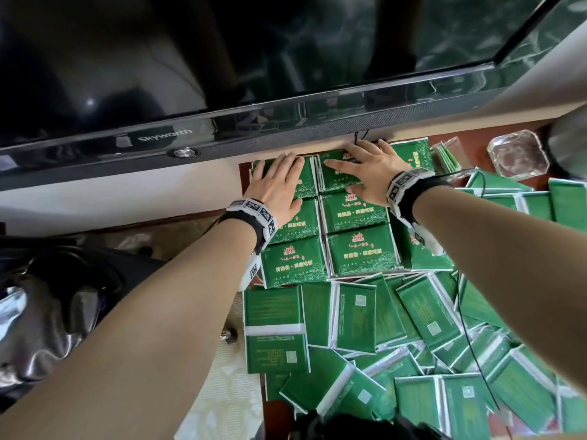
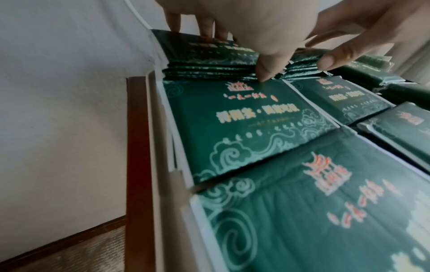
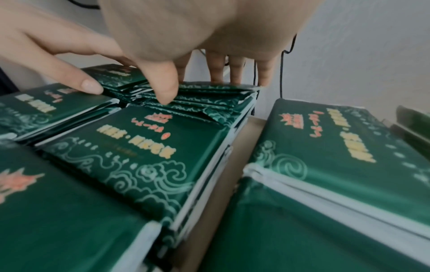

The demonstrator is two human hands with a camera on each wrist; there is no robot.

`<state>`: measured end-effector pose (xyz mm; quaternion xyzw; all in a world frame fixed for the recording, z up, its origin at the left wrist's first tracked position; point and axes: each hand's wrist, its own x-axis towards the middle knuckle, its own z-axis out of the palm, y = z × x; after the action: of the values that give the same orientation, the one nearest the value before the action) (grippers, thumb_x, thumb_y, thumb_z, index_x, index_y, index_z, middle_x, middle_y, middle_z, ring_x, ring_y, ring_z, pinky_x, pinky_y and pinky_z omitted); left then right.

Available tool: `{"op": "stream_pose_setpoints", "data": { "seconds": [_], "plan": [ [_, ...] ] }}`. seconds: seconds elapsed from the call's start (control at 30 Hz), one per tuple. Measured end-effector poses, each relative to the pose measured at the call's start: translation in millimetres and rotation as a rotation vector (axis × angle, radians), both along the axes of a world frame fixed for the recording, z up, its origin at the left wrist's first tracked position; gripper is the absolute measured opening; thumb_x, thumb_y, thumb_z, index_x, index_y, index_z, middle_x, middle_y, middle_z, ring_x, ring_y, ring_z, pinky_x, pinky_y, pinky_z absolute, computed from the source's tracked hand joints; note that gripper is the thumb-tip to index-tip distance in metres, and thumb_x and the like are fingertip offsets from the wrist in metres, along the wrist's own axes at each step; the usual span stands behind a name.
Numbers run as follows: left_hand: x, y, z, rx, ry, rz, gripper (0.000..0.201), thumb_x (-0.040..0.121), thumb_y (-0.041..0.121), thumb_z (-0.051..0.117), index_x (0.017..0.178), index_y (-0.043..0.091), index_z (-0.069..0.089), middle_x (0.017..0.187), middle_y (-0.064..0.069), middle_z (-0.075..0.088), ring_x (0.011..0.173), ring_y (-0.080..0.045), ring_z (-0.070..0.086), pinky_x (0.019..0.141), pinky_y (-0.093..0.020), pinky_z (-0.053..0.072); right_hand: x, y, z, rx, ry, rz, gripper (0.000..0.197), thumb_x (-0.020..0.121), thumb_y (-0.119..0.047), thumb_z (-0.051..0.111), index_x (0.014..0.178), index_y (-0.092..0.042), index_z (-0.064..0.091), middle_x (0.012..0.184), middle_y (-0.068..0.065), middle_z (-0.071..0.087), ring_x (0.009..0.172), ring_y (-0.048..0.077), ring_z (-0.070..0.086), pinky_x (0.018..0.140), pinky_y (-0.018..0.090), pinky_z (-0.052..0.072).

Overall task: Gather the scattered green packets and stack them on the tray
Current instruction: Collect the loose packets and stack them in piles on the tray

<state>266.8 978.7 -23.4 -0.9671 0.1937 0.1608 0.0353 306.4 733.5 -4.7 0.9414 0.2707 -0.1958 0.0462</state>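
Observation:
Green packets stand in neat stacks in a grid on a pale-rimmed tray. My left hand lies flat on the far left stack, fingers reaching its far edge and thumb touching its near edge. My right hand lies flat on the far right stack beside it, thumb down on the stack's front edges. The nearer stacks face up with red and gold print. Many loose packets lie scattered, face down, on the table nearer to me.
A black television overhangs just beyond the tray. A glass ashtray sits at the far right. More packets are piled right of the tray. A thin black cable runs over the loose packets. The wooden table edge borders the tray's left.

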Motion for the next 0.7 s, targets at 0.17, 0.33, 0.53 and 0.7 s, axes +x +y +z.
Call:
{"op": "stream_pose_setpoints", "data": {
  "seconds": [0.17,0.33,0.53,0.7],
  "plan": [
    [6,0,0,0.004,-0.017,-0.031,0.084,0.096,0.047,0.05,0.159,0.012,0.007,0.167,-0.006,0.011,0.153,-0.021,0.014,0.123,-0.05,0.012,2,5,-1,0.005,-0.009,0.026,0.084,0.091,-0.04,0.066,0.156,-0.047,0.012,0.163,0.005,0.02,0.151,0.029,0.015,0.122,0.057,0.014],
    [9,0,1,-0.003,-0.021,-0.041,0.085,0.094,0.047,0.053,0.158,0.012,0.01,0.166,-0.006,0.014,0.152,-0.022,0.019,0.122,-0.05,0.015,3,8,-1,-0.006,-0.024,0.023,0.089,0.089,-0.037,0.069,0.157,-0.043,0.012,0.161,0.006,0.024,0.15,0.03,0.018,0.121,0.057,0.016],
    [13,0,4,-0.01,-0.013,-0.041,0.086,0.093,0.046,0.054,0.158,0.013,0.009,0.166,-0.005,0.015,0.151,-0.022,0.021,0.122,-0.051,0.016,4,12,-1,0.002,-0.03,-0.003,0.094,0.087,-0.036,0.072,0.158,-0.039,0.01,0.16,0.006,0.028,0.149,0.029,0.019,0.121,0.056,0.016],
    [10,-2,11,-0.027,-0.016,-0.029,0.091,0.091,0.049,0.057,0.158,0.013,0.007,0.166,-0.008,0.013,0.151,-0.024,0.02,0.122,-0.052,0.017,1,11,4,-0.007,-0.024,-0.043,0.102,0.085,-0.041,0.074,0.159,-0.033,0.004,0.164,0.008,0.017,0.152,0.029,0.014,0.122,0.057,0.013]
  ]
}}
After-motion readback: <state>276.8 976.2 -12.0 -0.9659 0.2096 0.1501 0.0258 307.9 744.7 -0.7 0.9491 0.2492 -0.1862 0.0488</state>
